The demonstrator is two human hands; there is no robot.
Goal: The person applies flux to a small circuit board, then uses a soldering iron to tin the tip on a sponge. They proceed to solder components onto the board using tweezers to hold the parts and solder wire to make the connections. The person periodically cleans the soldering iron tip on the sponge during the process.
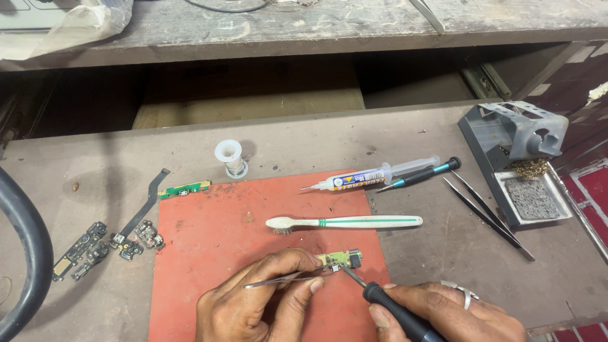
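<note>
Head view, looking down, close, workbench [418, 136]

Red mat [215, 240] on table [430, 240]: left hand [253, 297] holding tweezers [285, 278], right hand [443, 313] holding soldering iron [386, 304], both tips on small green circuit board [335, 258]; toothbrush [345, 222] beyond.

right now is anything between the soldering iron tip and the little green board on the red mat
Nothing visible. The soldering iron in the right hand has its tip right at the small green board. The tweezers in the left hand reach the board from the left, beside the tip, not across it.
</note>
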